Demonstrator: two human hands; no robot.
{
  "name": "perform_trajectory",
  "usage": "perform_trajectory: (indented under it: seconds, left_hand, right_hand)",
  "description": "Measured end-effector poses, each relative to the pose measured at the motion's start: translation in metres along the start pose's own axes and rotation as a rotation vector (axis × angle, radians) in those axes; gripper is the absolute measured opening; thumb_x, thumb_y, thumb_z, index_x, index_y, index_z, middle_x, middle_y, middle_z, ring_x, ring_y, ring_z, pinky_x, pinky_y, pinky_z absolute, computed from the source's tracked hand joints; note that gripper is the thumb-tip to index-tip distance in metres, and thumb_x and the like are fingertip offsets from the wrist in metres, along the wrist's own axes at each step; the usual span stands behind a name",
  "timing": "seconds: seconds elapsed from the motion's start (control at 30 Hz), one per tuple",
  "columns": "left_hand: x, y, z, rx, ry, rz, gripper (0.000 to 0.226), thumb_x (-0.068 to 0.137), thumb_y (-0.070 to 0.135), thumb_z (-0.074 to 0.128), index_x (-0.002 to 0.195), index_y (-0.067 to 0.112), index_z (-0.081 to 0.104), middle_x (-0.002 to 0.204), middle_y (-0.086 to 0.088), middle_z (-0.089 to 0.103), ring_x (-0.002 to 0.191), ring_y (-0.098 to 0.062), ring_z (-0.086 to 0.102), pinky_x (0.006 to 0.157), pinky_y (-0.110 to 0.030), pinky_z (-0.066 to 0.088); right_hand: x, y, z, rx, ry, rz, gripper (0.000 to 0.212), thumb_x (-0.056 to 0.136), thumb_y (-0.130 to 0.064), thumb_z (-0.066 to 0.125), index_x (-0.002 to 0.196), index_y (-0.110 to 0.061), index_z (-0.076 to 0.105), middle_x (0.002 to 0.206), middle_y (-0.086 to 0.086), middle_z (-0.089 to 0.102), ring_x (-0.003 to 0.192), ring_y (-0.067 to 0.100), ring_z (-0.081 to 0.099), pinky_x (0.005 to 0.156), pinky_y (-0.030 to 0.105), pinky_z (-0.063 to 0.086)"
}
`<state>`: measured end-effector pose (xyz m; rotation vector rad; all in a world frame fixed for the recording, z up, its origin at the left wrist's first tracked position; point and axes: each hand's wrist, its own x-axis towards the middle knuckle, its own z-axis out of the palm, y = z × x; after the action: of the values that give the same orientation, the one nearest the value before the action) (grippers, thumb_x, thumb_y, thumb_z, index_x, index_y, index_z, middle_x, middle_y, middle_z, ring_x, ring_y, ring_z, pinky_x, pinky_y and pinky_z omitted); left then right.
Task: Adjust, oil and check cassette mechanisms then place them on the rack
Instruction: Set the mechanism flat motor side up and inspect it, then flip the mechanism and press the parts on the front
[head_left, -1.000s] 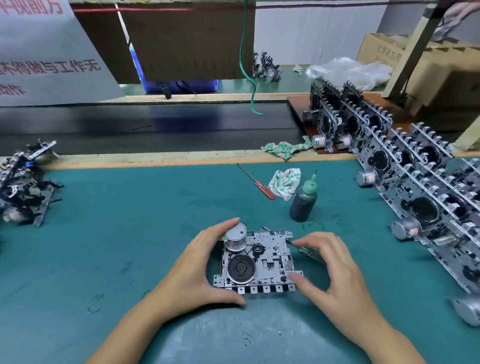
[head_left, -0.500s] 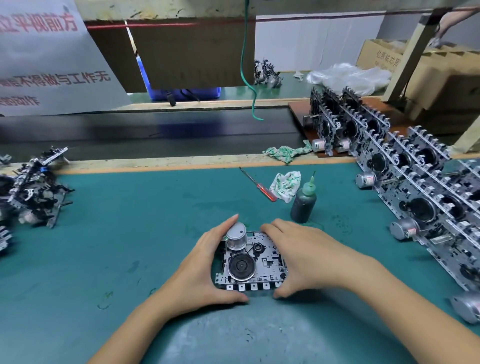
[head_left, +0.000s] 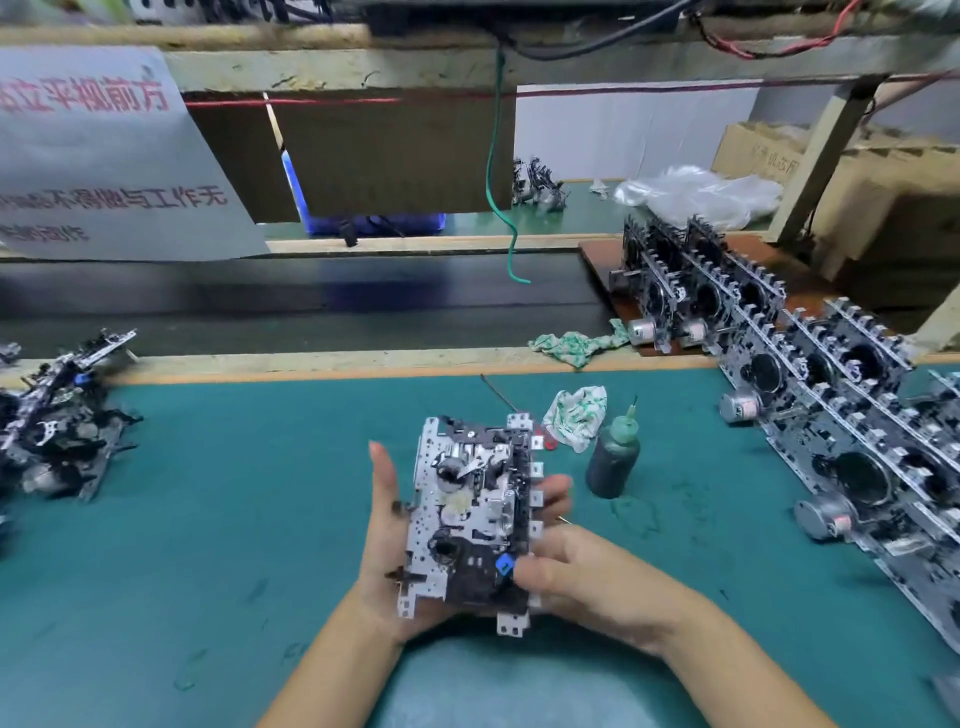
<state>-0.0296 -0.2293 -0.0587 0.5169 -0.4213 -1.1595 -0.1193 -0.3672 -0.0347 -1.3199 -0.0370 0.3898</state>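
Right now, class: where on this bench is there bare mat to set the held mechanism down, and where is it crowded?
Bare green mat lies left of the hands, between the pile of mechanisms at the left edge and the held mechanism. More shows between the oil bottle and the racked mechanisms. Crowded: the right side, and around the bottle, rag and screwdriver.

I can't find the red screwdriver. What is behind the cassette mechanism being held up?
Behind the cassette mechanism a thin metal shaft pokes out above and a bit of red at its right edge, probably the screwdriver. The rest is covered.
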Motion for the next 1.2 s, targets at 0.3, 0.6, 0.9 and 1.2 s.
perform_trajectory:
  seconds: [0.3, 0.6, 0.9, 1.2]
  left_hand:
    - [0.009, 0.006, -0.026, -0.144, 0.282, 0.097, 0.100, 0.069, 0.076, 0.054, 0.131, -0.003, 0.052, 0.140, -0.029, 0.044, 0.128, -0.045, 0.044, 0.106, -0.057, 0.033]
    - [0.012, 0.001, -0.030, -0.198, 0.311, 0.009, 0.096, 0.077, 0.075, 0.044, 0.130, -0.005, 0.052, 0.138, -0.031, 0.045, 0.126, -0.046, 0.046, 0.102, -0.058, 0.039]
    - [0.015, -0.004, -0.033, -0.025, 0.385, -0.145, 0.081, 0.087, 0.068, 0.031, 0.117, 0.002, 0.066, 0.129, -0.024, 0.057, 0.115, -0.032, 0.059, 0.100, -0.045, 0.046]
    - [0.016, -0.002, -0.034, -0.014, 0.416, -0.167, 0.079, 0.090, 0.067, 0.029, 0.112, 0.004, 0.070, 0.124, -0.022, 0.061, 0.111, -0.031, 0.062, 0.096, -0.041, 0.049]
  right_hand:
    - [-0.003, 0.014, -0.020, -1.548, 0.815, -0.077, 0.028, 0.070, -0.045, 0.069, 0.084, -0.023, 0.060, 0.070, -0.011, 0.055, 0.065, 0.011, 0.057, 0.044, 0.026, 0.041]
    - [-0.007, 0.003, -0.036, -0.635, 0.530, 0.111, 0.020, 0.100, -0.023, 0.041, 0.080, -0.021, 0.043, 0.045, -0.004, 0.047, 0.042, 0.008, 0.035, 0.044, 0.017, 0.032]
    - [-0.004, -0.003, -0.025, -0.233, 0.281, 0.197, 0.039, 0.098, -0.029, 0.043, 0.066, -0.010, 0.054, 0.038, -0.004, 0.035, 0.034, 0.006, 0.017, 0.036, 0.013, 0.016]
    - [0.001, 0.002, -0.028, -0.261, 0.268, 0.237, 0.043, 0.098, -0.031, 0.045, 0.061, -0.010, 0.056, 0.036, -0.004, 0.037, 0.031, 0.005, 0.022, 0.034, 0.013, 0.019]
